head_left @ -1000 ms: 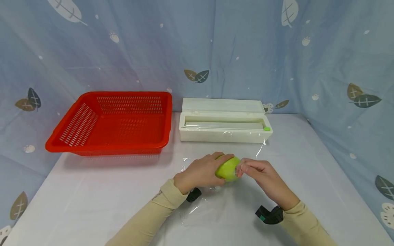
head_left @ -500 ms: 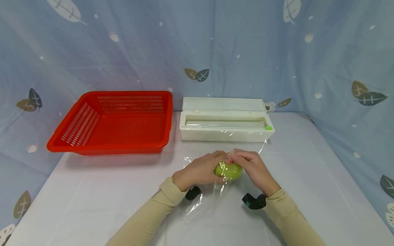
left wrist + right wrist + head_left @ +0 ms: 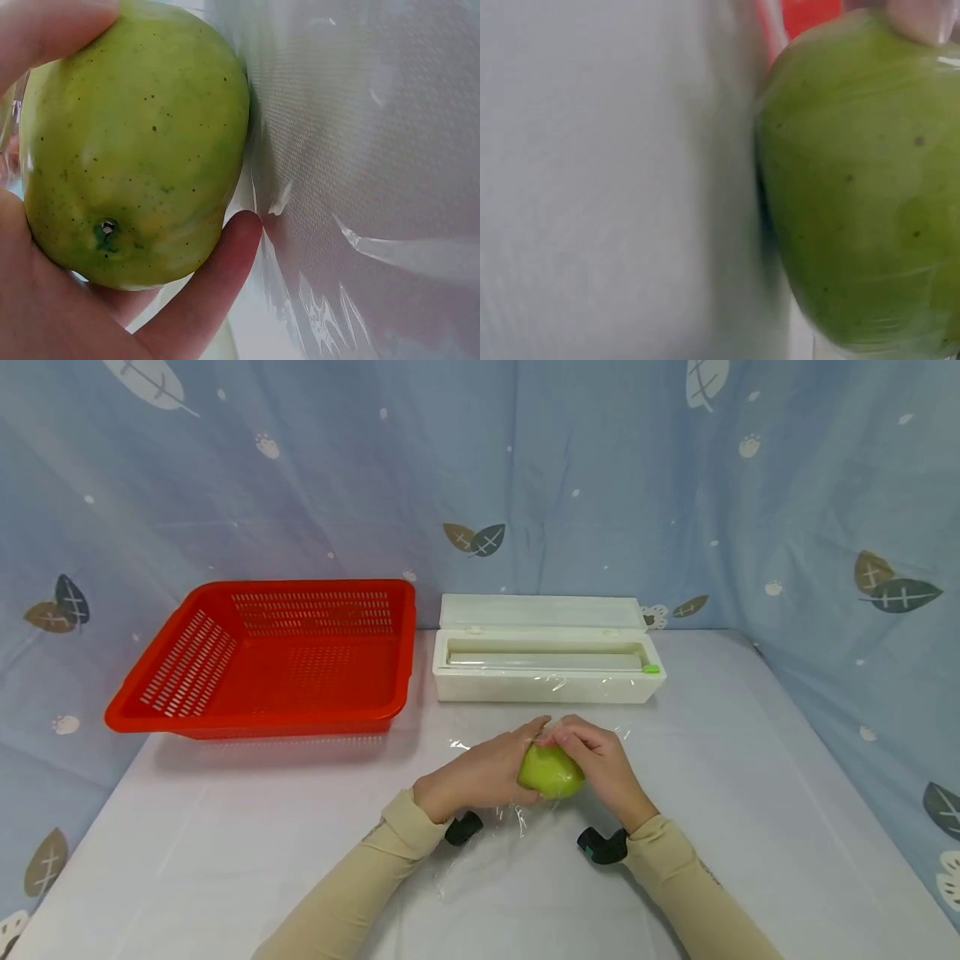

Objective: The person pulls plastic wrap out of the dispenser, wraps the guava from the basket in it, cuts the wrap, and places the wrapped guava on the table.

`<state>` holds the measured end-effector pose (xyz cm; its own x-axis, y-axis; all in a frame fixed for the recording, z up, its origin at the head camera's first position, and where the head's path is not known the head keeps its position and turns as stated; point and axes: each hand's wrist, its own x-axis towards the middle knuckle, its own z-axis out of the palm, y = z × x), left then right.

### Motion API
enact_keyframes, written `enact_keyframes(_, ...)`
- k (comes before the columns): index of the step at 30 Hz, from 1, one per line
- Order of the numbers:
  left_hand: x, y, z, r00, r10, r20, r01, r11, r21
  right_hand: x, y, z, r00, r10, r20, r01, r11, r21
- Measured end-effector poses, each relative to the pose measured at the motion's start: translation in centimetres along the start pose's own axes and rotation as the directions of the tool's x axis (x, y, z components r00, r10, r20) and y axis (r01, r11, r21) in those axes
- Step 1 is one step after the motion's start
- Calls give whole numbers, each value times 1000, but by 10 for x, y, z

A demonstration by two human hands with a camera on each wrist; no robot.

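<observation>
A green mango (image 3: 551, 774) with dark specks sits at the middle of the table front, partly wrapped in clear cling film (image 3: 390, 259). My left hand (image 3: 480, 774) grips it from the left; in the left wrist view its thumb and fingers curl round the mango (image 3: 139, 142), the stem scar showing. From the far right side my right hand (image 3: 603, 768) pinches film against the mango's top. In the right wrist view film lies tight and shiny over the mango (image 3: 862, 195). Some fingertips are hidden behind the fruit and hands.
Behind the hands stands a white cling film box (image 3: 543, 687), lid up, with a roll inside and a green slider (image 3: 650, 668) at its right end. A red perforated basket (image 3: 258, 724) is at the back left. A patterned curtain closes off the back and right.
My right hand has moved left and away from me, carrying film from the mango's right side over its top. The left hand still holds the mango, which has turned a little.
</observation>
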<state>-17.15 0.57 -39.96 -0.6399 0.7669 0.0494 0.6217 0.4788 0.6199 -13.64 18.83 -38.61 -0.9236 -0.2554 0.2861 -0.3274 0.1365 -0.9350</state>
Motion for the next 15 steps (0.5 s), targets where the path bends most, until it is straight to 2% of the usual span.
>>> enact_keyframes(9, 1, 0, -1, 999, -43, 20, 43, 999, -6, 3, -7, 6, 996, -93, 7, 93, 990, -102)
enact_keyframes(13, 1, 2, 0, 998, -61, 18, 61, 998, -2, 3, -4, 6, 996, -86, 7, 86, 991, -107)
enact_keyframes(15, 0, 2, 0, 998, -64, 14, 65, 997, -31, 3, -3, 5, 998, -60, 22, 62, 993, -102)
